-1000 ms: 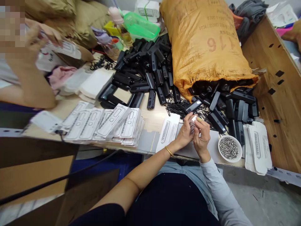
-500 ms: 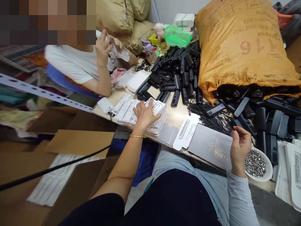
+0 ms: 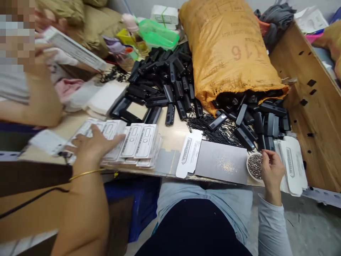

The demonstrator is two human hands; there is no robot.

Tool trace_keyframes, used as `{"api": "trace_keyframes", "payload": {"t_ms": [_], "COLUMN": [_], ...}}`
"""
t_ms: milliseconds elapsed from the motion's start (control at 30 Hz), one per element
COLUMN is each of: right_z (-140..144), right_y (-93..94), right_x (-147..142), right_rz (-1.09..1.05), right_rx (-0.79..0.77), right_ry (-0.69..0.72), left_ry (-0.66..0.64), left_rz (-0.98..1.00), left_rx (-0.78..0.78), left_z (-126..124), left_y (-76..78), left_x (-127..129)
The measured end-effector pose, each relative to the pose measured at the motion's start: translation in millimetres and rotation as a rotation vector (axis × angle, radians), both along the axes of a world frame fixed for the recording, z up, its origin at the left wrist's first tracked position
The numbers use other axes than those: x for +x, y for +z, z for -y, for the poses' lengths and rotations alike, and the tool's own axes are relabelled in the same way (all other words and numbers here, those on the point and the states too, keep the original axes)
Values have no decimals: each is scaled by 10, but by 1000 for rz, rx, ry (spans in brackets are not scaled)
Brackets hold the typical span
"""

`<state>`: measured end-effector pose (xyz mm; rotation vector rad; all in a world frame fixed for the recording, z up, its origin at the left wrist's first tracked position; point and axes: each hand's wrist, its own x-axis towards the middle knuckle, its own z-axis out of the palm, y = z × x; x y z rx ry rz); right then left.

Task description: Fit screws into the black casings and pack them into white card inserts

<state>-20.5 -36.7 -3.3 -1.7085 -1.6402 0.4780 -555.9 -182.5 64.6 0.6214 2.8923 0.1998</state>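
My left hand (image 3: 94, 145), with a gold bangle at the wrist, spreads its fingers over the left part of a row of white printed cartons (image 3: 145, 142). It seems to touch their tops, though the contact is hidden under the palm. Thumb and fingers of my right hand (image 3: 273, 170) are pinched together at the right rim of a white bowl (image 3: 247, 170) of small metal pieces (image 3: 255, 166). What the pinch holds, if anything, is too small to make out. Between the hands lie a flat unfolded carton (image 3: 188, 153) and a grey board (image 3: 207, 160) with tan crumbs (image 3: 226, 166).
Black plastic parts (image 3: 170, 92) are heaped behind, beside thin black sticks (image 3: 213, 129). An orange woven sack (image 3: 229, 46) spills more parts. Flat cartons (image 3: 291, 163) lie right of the bowl, near a wooden panel (image 3: 314, 117). At left, a co-worker's arm (image 3: 44, 89) is beside a long white carton (image 3: 74, 48).
The view has swung to the right. My left hand has shifted left along the carton row, uncovering the right-hand cartons. My right hand has moved from the board's edge to the bowl.
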Motion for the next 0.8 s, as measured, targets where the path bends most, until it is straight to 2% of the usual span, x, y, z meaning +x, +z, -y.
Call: {"api": "trace_keyframes", "payload": {"t_ms": [33, 67, 133, 167, 200, 267, 300, 400, 467, 533, 700, 800], "right_z": [28, 50, 75, 77, 74, 59, 51, 38, 42, 50, 54, 29], "right_y": [-24, -70, -211, -292, -367, -480, -511, -517, -489, -466, -460, -469], "right_x": [107, 200, 333, 370, 390, 392, 381, 336, 313, 303, 292, 260], "right_rz": [82, 158, 291, 340, 370, 385, 379, 367, 369, 366, 327, 358], "right_rx": [-44, -91, -138, -130, -105, -66, -64, -86, -101, -106, -73, -30], "right_ry": [10, 62, 218, 282, 318, 320, 311, 286, 265, 255, 269, 291], "left_ry": [-49, -151, -428, -579, -723, -917, -986, -1009, -986, -971, -957, -959], "left_rz": [-73, -160, -245, -176, -38, 167, 191, 155, 158, 168, 231, 236], "left_rx": [9, 74, 302, 400, 425, 412, 381, 189, 128, 129, 275, 262], "left_z": [-73, -178, -484, -682, -903, -1379, -1612, -2163, -2349, -2395, -2234, -2164], "left_y": [-23, -48, -114, -160, -216, -350, -420, -603, -690, -764, -943, -1004], "left_x": [106, 267, 717, 982, 1255, 1775, 2001, 2474, 2602, 2599, 2362, 2298]}}
